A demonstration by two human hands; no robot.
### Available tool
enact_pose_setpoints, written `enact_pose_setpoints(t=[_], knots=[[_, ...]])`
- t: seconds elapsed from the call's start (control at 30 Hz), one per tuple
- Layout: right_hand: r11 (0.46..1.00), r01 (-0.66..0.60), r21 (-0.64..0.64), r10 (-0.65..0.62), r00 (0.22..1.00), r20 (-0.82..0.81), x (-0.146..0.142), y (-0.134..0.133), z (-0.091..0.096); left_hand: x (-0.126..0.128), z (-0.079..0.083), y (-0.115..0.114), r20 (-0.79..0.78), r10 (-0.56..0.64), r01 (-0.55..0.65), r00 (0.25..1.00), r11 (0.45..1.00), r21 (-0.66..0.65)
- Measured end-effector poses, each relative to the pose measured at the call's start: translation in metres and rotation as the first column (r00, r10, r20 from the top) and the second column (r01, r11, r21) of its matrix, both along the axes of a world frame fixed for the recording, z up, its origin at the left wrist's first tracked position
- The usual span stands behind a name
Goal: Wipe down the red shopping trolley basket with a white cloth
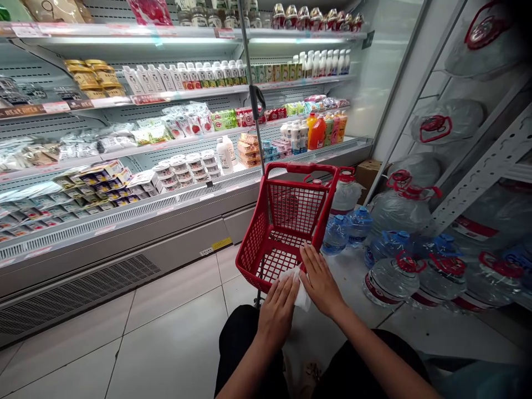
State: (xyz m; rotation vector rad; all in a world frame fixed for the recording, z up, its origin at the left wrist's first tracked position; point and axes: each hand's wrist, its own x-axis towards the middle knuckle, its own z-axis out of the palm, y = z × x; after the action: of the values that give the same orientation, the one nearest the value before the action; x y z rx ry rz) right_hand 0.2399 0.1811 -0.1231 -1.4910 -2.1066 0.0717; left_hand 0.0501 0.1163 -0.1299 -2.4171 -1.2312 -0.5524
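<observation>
A red plastic shopping basket cart [252, 244] with a lattice wall and floor stands in front of my knees, nothing lying in it. On its near rim is a crumpled white tissue [303, 298]. My left hand [279, 307] grips the tissue against the rim, fingers long and close together over it. Just to the right, my right hand [323, 280] lies with its fingers straight along the near right corner, its thumb beside the tissue. The palms and the part of the tissue beneath the fingers are hidden.
An open dairy fridge [178, 216] runs along the left and back, with bottles, cups and packs on its shelves. Large water bottles [393, 281] with red handles crowd the floor at right, beside a white metal rack [477, 177]. Pale floor tiles [166, 338] lie at left.
</observation>
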Motion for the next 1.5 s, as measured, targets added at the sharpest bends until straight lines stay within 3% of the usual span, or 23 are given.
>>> enact_pose_setpoints(t=[0.13,0.3,0.4,0.57,0.7,0.83,1.03,1.1,1.17,1.23,1.37,1.43,1.5], knots=[[0.993,-0.039,-0.109,0.034,0.998,-0.048,0.001,-0.013,0.001,-0.037,0.006,0.009,-0.032,-0.012,0.012,0.999,1.000,-0.002],[0.996,-0.035,-0.079,0.026,0.993,-0.116,0.004,0.005,-0.001,-0.077,0.011,0.020,-0.021,0.140,-0.138,0.990,0.989,0.051],[1.000,-0.011,0.006,0.011,0.999,-0.050,-0.004,0.004,0.000,-0.068,0.007,0.017,0.011,0.202,-0.202,0.979,0.977,0.066],[0.996,-0.045,0.082,0.037,0.995,0.096,-0.022,-0.029,0.001,-0.038,-0.002,0.009,0.055,0.265,-0.267,0.963,0.962,0.047],[0.995,-0.066,0.071,0.056,0.989,0.138,-0.006,-0.050,-0.005,-0.042,0.001,0.011,0.070,0.265,-0.268,0.962,0.963,0.028],[0.997,-0.043,0.057,0.034,0.987,0.154,0.012,-0.055,-0.011,-0.041,0.005,0.015,0.102,0.291,-0.293,0.951,0.956,0.008],[0.997,-0.035,0.070,0.027,0.993,0.113,0.002,-0.053,-0.016,0.031,-0.007,0.002,0.067,0.192,-0.191,0.979,0.981,-0.017],[0.997,-0.027,0.066,0.019,0.993,0.113,0.003,-0.053,-0.015,0.042,-0.010,-0.002,0.058,0.176,-0.176,0.983,0.984,-0.007],[0.998,-0.027,0.062,0.017,0.989,0.145,0.007,-0.053,-0.013,0.033,-0.008,0.000,0.036,0.144,-0.145,0.989,0.989,0.004],[0.998,-0.022,0.061,0.011,0.985,0.175,0.011,-0.053,-0.009,0.007,-0.004,0.005,0.025,0.140,-0.141,0.990,0.990,0.008],[0.999,-0.012,0.051,0.003,0.986,0.164,0.010,-0.051,-0.008,-0.045,0.005,0.017,0.072,0.258,-0.259,0.963,0.966,-0.003],[0.999,-0.012,0.045,0.006,0.990,0.144,0.005,-0.050,-0.009,-0.046,0.004,0.018,0.092,0.313,-0.314,0.945,0.949,-0.014],[0.999,-0.019,0.043,0.014,0.992,0.123,0.000,-0.047,-0.012,-0.027,0.000,0.016,0.089,0.316,-0.315,0.945,0.949,-0.022]])
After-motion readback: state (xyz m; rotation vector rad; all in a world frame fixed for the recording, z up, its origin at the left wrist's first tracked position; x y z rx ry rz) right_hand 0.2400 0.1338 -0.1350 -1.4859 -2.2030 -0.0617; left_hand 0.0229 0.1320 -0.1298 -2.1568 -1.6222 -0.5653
